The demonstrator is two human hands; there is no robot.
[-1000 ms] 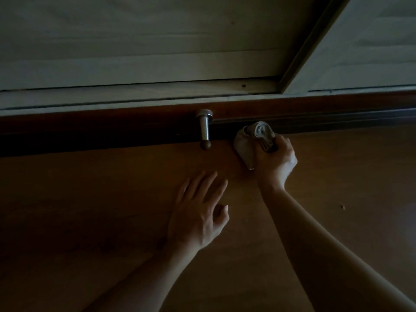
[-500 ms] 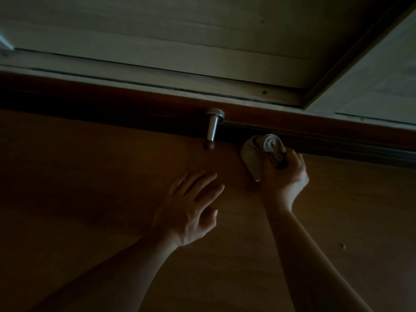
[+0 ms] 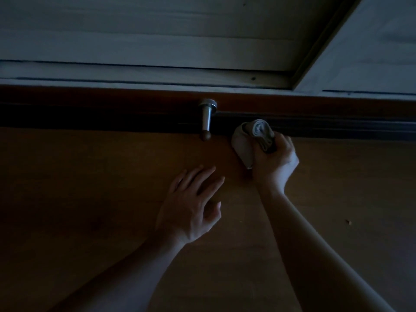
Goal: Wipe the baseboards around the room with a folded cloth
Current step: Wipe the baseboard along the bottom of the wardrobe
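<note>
Head view, dim light. Wood floor (image 3: 90, 199) fills approx. the lower two-thirds, brown, w/ faint board seams. Above it runs the pale panelled wall (image 3: 157, 30), w/ horizontal grooves and a trim strip at its foot. At upper right a second pale panel (image 3: 371, 52) meets it at an angle behind a dark diagonal edge. Btwn wall and floor lies the baseboard (image 3: 112, 104), a long band crossing the whole frame: reddish-brown on top, near-black in shadow below, w/ moulded ridges visible toward the right. Two bare forearms enter from the bottom edge. Left hand (image 3: 191, 206): fingers straight and spread, palm down over the floor, holding nothing; contact w/ the floor cannot be told. Right hand (image 3: 276, 161): fingers curled tight round the cloth, knuckles toward the baseboard. The hands sit apart, the left lower in frame. Cloth (image 3: 249, 140): pale grey, folded into a bunched wad, its upper end against the dark lower part of the baseboard, a loose corner hanging toward the floor left of the wrist. Door stop (image 3: 207, 118): metal peg w/ round flange on the baseboard and a dark tip, just left of the cloth, not touching it. Small pale speck (image 3: 348, 222) lies on the floor, well right of the right forearm.
</note>
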